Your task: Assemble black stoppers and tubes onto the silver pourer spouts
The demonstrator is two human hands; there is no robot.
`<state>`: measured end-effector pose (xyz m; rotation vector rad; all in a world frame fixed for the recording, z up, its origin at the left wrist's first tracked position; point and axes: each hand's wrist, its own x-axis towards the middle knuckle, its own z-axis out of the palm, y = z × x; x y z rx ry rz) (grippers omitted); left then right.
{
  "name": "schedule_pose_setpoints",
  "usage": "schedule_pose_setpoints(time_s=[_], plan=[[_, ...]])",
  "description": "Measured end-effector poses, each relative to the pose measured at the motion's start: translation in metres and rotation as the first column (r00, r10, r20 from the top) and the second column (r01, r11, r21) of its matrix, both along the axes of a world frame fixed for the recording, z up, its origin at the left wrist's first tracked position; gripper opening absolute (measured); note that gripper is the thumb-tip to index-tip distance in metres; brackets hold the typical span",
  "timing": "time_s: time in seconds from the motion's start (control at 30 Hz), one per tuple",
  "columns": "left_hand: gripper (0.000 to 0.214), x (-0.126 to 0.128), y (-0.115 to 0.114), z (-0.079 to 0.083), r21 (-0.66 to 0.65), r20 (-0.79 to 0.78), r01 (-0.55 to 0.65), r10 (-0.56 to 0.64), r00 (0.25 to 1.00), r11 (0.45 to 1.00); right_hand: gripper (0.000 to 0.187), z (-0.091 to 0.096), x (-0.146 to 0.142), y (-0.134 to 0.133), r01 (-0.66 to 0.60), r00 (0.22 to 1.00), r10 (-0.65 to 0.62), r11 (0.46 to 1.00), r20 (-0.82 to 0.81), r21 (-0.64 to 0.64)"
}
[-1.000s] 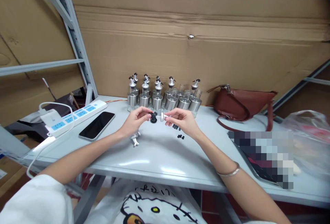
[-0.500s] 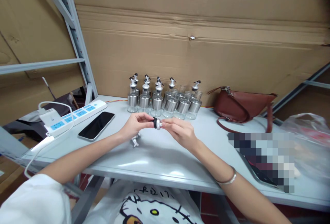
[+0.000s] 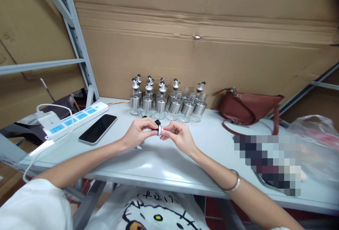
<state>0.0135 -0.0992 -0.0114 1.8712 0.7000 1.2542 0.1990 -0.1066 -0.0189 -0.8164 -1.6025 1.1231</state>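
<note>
My left hand (image 3: 138, 131) and my right hand (image 3: 177, 136) meet above the middle of the grey table (image 3: 164, 161). Between their pinched fingertips is a small pourer cap (image 3: 158, 128), black on the left side and silver on the right. Both hands grip it, the left on the black part and the right on the silver ring. A white spout piece (image 3: 138, 147) lies on the table just under my left hand, mostly hidden. Behind the hands stands a cluster of steel and glass oil bottles (image 3: 166, 103), several with pourer tops.
A black phone (image 3: 97, 128) and a white power strip (image 3: 75, 117) lie at the left. A brown leather bag (image 3: 246, 107) sits at the back right, with a plastic bag (image 3: 317, 141) at the far right. Cardboard walls the back.
A second ago my hands held the black piece and the silver ring apart. They have come together, and the two parts are now joined between my fingers, slightly nearer to me.
</note>
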Motion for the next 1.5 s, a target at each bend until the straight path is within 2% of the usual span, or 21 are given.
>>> schedule_pose_setpoints(time_s=[0.13,0.27,0.33,0.43,0.53,0.63,0.7,0.77,0.93,1.0,1.07,1.1,1.17,1.2,1.27,1.4,1.5], plan=[[0.017,-0.002,0.007,-0.004,0.051,-0.097,0.017,-0.012,0.995,0.999,0.040,0.003,-0.003,0.000,-0.059,0.994,0.042,0.984,-0.103,-0.171],[0.022,-0.001,0.009,-0.006,0.012,-0.176,0.005,-0.002,0.984,1.000,0.039,0.009,0.000,0.006,-0.123,0.990,0.101,0.961,-0.099,-0.249],[0.024,0.000,0.007,-0.005,0.006,-0.192,0.017,-0.016,0.981,1.000,0.037,0.012,0.005,0.010,-0.140,0.989,0.121,0.958,-0.090,-0.249],[0.026,0.002,0.003,-0.003,-0.016,-0.181,0.058,-0.060,0.982,0.998,0.035,0.017,0.012,0.015,-0.121,0.992,0.110,0.972,-0.065,-0.199],[0.026,0.003,0.000,-0.002,-0.055,-0.041,0.086,-0.088,0.995,0.995,0.032,0.021,0.018,0.016,-0.129,0.992,0.127,0.978,-0.026,-0.164],[0.037,0.004,-0.002,-0.001,-0.188,0.048,0.142,-0.136,0.990,0.972,0.029,0.022,0.021,0.017,-0.173,0.985,0.173,0.975,-0.017,-0.137],[0.039,0.003,-0.003,0.001,-0.265,0.008,0.176,-0.180,0.984,0.948,0.028,0.019,0.022,0.019,-0.194,0.981,0.196,0.974,0.010,-0.114],[0.037,0.003,-0.005,0.003,-0.289,-0.020,0.200,-0.215,0.976,0.936,0.028,0.015,0.021,0.020,-0.180,0.979,0.185,0.982,0.081,-0.062],[0.031,0.005,-0.008,0.005,-0.370,-0.114,0.218,-0.277,0.954,0.903,0.026,0.014,0.024,0.025,-0.122,0.951,0.064,0.976,0.302,0.180],[0.030,0.006,-0.008,0.005,-0.391,-0.154,0.193,-0.271,0.950,0.900,0.024,0.019,0.033,0.029,-0.127,0.914,0.031,0.969,0.405,0.211],[0.033,0.007,-0.006,0.004,-0.383,-0.139,0.161,-0.229,0.963,0.910,0.016,0.023,0.047,0.037,-0.077,0.838,-0.056,0.973,0.543,0.219],[0.034,0.007,-0.005,0.003,-0.375,-0.122,0.144,-0.203,0.972,0.916,0.012,0.025,0.055,0.041,-0.014,0.770,-0.139,0.972,0.623,0.234],[0.036,0.007,-0.002,0.001,-0.350,-0.101,0.111,-0.155,0.983,0.930,0.011,0.023,0.070,0.052,0.162,0.558,-0.325,0.945,0.764,0.284],[0.037,0.007,-0.001,0.000,-0.334,-0.103,0.097,-0.138,0.985,0.937,0.011,0.020,0.076,0.056,0.245,0.446,-0.385,0.921,0.808,0.303],[0.036,0.006,-0.001,-0.002,-0.308,-0.134,0.077,-0.123,0.983,0.948,0.006,0.012,0.084,0.064,0.331,0.334,-0.413,0.893,0.848,0.305],[0.028,0.007,-0.003,-0.002,-0.241,-0.220,0.087,-0.141,0.965,0.967,0.012,0.000,0.086,0.071,0.351,0.331,-0.374,0.901,0.867,0.255],[0.030,0.009,-0.005,-0.003,-0.195,-0.165,0.123,-0.156,0.974,0.973,0.019,0.001,0.085,0.070,0.367,0.357,-0.370,0.900,0.858,0.235]])
